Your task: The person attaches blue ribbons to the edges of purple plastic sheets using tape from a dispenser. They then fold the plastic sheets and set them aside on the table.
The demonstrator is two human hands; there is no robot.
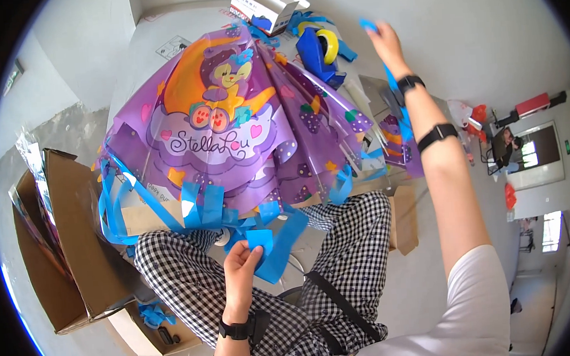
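Two bare hands are busy with blue ribbon in the head view. At lower centre the left hand [241, 265] pinches the end of a blue ribbon [261, 240] between thumb and fingertip. At upper right the right hand [388, 44] has its fingers pressed together on the tip of a long strip [391, 83], which runs down behind the forearm; whether both are one piece, I cannot tell. The step in hand looks like handling loose ribbon; the next move probably calls for a firm pinch and care not to snag the loops.

Across the centre, a purple plastic sheet [212, 163] with a cartoon print covers much of a pale surface [144, 62]. A tape dispenser [311, 53] and an open white box [255, 9] sit at upper centre. A cardboard box [80, 236] stands at left, a small carton [138, 337] at lower left, and a pale wall [75, 47] rises at upper left.
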